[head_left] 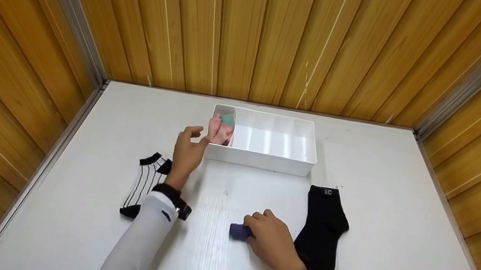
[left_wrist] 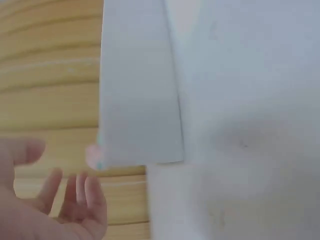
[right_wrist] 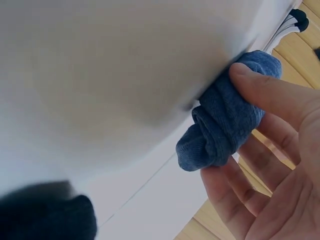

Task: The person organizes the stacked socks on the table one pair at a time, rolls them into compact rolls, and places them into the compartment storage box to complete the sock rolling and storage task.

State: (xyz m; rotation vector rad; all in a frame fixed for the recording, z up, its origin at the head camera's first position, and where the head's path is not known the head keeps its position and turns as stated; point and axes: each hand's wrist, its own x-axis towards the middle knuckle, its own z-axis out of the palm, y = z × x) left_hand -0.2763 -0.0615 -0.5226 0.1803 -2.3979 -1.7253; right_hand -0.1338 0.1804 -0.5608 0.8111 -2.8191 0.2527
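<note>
In the head view, my right hand (head_left: 272,243) grips a rolled navy-blue sock (head_left: 239,232) low over the table. The right wrist view shows the bundled blue sock (right_wrist: 227,112) between thumb and fingers. My left hand (head_left: 190,151) is at the near left corner of a white divided box (head_left: 260,160), fingers spread and nothing in them. A pink sock (head_left: 220,132) and a teal piece of cloth (head_left: 228,119) lie in the box's leftmost compartment. The left wrist view has the left hand (left_wrist: 60,210) beside the box's end wall (left_wrist: 142,100).
A black sock (head_left: 322,233) lies flat to the right of my right hand. The striped white-and-black sock (head_left: 143,185) is on the left, partly behind my left wrist. Wood-patterned walls (head_left: 282,38) enclose the white table (head_left: 396,261) at the back and sides.
</note>
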